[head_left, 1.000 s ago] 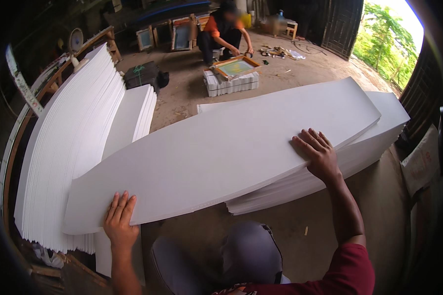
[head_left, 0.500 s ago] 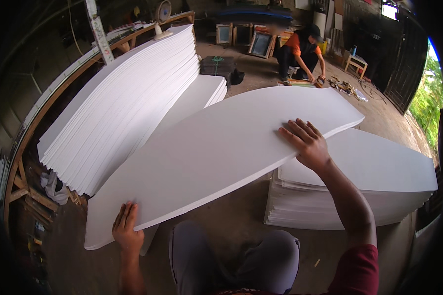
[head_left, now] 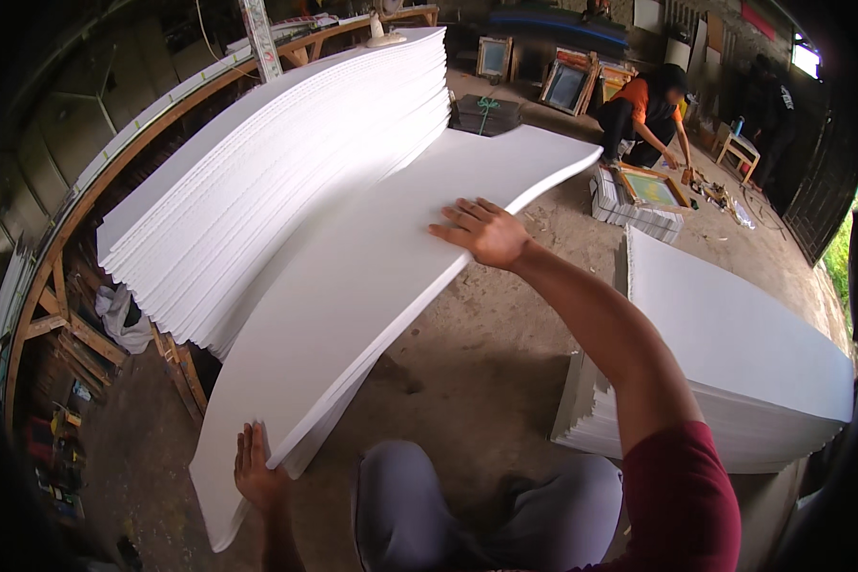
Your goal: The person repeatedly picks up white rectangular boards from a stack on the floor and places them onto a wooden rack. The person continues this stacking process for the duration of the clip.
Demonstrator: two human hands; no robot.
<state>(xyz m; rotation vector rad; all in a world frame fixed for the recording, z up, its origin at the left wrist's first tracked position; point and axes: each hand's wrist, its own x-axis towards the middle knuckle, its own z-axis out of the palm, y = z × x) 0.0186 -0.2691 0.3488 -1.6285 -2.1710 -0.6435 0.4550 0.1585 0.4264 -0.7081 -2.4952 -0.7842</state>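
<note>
A large white foam-like sheet stretches across in front of me, its long near edge bowed. At its near left end, my left hand grips the edge with the fingers laid on top. Farther along the same edge, my right hand holds on, fingers spread over the upper face; the thumbs are hidden. The sheet lies over a lower white stack whose side peeks out beneath. Close behind it rises a tall stack of white sheets. Another stack of white sheets stands on the right, apart from both hands.
A person in orange and black crouches at the back right by a framed screen on a bundle. A wooden rack runs along the left. Black boxes sit behind the sheets, and a small stool stands farther right.
Both hands have carried the sheet leftward, off the right stack's side and over the lower stack. My view has turned right. The crouching person's framed screen now shows.
</note>
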